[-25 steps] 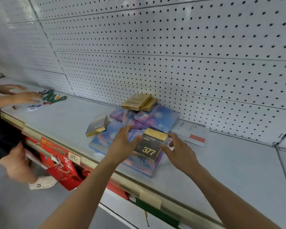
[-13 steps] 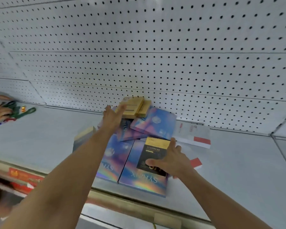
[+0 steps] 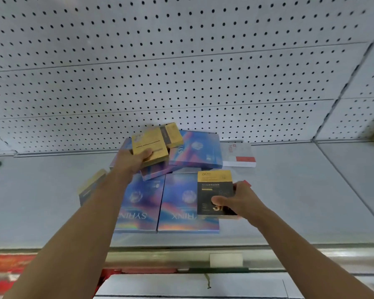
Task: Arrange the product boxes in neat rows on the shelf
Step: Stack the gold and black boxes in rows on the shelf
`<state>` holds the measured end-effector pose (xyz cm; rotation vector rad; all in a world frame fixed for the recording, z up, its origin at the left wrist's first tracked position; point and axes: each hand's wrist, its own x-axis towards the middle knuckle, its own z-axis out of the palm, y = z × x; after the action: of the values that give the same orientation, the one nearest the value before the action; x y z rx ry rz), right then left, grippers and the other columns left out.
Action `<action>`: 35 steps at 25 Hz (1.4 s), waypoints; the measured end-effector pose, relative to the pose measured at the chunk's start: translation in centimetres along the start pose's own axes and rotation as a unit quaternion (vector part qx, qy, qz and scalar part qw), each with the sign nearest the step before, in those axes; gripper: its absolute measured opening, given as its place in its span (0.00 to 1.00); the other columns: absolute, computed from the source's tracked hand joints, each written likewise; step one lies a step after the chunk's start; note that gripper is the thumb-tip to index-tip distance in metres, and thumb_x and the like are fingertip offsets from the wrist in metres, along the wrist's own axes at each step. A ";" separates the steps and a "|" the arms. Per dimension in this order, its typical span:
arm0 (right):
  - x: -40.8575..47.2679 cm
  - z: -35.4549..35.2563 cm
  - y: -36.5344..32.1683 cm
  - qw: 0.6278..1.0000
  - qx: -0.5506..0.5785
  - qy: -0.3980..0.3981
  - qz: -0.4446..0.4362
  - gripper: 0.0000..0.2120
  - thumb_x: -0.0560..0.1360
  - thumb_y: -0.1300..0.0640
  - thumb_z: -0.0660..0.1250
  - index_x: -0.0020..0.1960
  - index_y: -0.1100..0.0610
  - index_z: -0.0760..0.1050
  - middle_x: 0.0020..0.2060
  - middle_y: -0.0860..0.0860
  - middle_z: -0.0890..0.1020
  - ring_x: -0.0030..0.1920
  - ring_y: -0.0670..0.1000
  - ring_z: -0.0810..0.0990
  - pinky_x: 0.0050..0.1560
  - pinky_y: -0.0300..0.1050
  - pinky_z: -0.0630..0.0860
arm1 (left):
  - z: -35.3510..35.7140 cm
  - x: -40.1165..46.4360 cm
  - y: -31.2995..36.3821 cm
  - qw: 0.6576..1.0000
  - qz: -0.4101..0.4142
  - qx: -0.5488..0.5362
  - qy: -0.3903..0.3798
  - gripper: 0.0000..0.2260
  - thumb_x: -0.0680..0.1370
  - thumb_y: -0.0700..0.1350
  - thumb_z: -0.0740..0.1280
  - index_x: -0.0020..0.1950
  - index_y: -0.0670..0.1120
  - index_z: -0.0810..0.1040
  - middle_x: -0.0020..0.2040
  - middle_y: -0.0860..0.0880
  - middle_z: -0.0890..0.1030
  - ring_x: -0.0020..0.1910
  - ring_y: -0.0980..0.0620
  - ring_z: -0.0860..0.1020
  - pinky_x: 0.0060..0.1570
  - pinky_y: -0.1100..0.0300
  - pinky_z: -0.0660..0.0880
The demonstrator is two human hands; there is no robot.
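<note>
Clearing the pile: left hand gripping flat gold cardboard box, right hand pinching black-and-gold carton; next, setting both down squarely in rows.

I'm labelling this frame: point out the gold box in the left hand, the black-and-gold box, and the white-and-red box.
gold box [image 3: 148, 145]: head view, top face.
black-and-gold box [image 3: 214, 190]: head view, black front.
white-and-red box [image 3: 235, 151]: head view, white top.

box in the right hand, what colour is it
Black box with a gold-yellow band across its top and gold print, seen in the head view.
</note>
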<state>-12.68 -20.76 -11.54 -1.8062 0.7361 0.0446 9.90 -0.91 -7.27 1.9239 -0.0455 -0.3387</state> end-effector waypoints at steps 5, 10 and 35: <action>-2.2 -3.1 0.7 0.995 0.065 0.075 -0.001 0.07 0.76 0.54 0.67 0.50 0.57 0.73 0.42 0.52 0.82 0.42 0.49 0.82 0.35 0.39 0.75 | 1.7 -7.0 -2.0 0.994 -0.030 -0.089 -0.059 0.05 0.78 0.45 0.67 0.51 0.45 0.78 0.42 0.47 0.80 0.33 0.55 0.76 0.33 0.61 0.73; -4.5 -8.8 3.1 0.981 0.101 0.159 -0.040 0.13 0.75 0.57 0.69 0.55 0.60 0.71 0.46 0.54 0.81 0.46 0.53 0.81 0.34 0.41 0.72 | 7.8 -13.4 -0.5 0.987 0.030 -0.096 -0.128 0.05 0.80 0.44 0.64 0.52 0.45 0.78 0.44 0.48 0.84 0.34 0.57 0.82 0.30 0.63 0.77; -17.7 -49.8 25.3 0.939 0.156 0.306 -0.035 0.14 0.75 0.58 0.69 0.58 0.58 0.70 0.43 0.48 0.80 0.44 0.46 0.78 0.44 0.40 0.72 | 48.7 -38.8 8.4 0.835 -0.120 -0.386 -0.374 0.15 0.79 0.42 0.56 0.62 0.40 0.76 0.56 0.37 0.81 0.54 0.38 0.81 0.54 0.40 0.78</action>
<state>-55.60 -60.45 -7.84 -1.5351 1.0431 -0.6742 -38.61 -40.75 -7.53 0.9017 -0.1574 -1.0887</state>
